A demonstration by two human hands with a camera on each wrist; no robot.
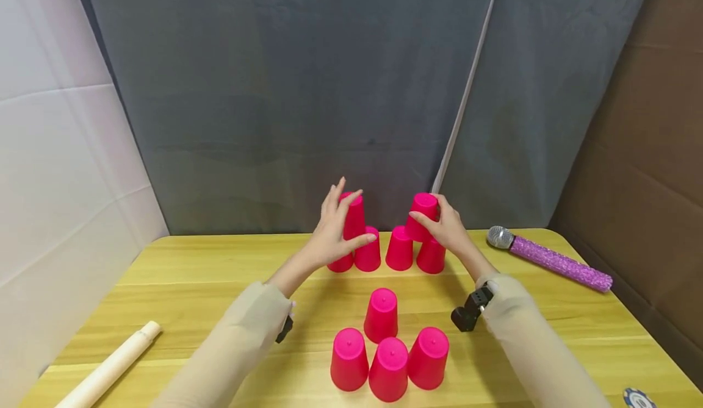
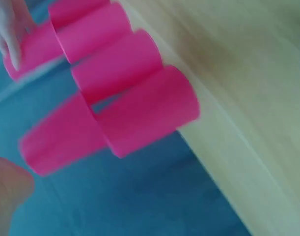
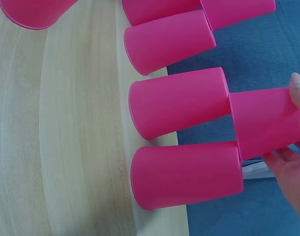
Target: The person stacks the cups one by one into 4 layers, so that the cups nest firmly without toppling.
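Four upside-down pink cups (image 1: 399,249) stand in a row at the far side of the wooden table (image 1: 192,280). Two more cups sit on top of that row. My right hand (image 1: 447,226) grips the upper right cup (image 1: 423,207); in the right wrist view my fingers (image 3: 289,172) curl round this cup (image 3: 265,123). My left hand (image 1: 332,234) is spread with straight fingers beside the upper left cup (image 1: 354,216), at most touching it. In the left wrist view that cup (image 2: 56,142) is blurred and a little apart from my hand (image 2: 7,189). A second group of cups (image 1: 389,368) stands nearer me, with one more (image 1: 381,314) behind three.
A microphone with a purple glitter handle (image 1: 551,260) lies at the table's far right. A cream tube (image 1: 110,365) lies at the front left edge, and a small chip (image 1: 637,399) at the front right corner. A grey cloth (image 1: 329,91) hangs behind the table.
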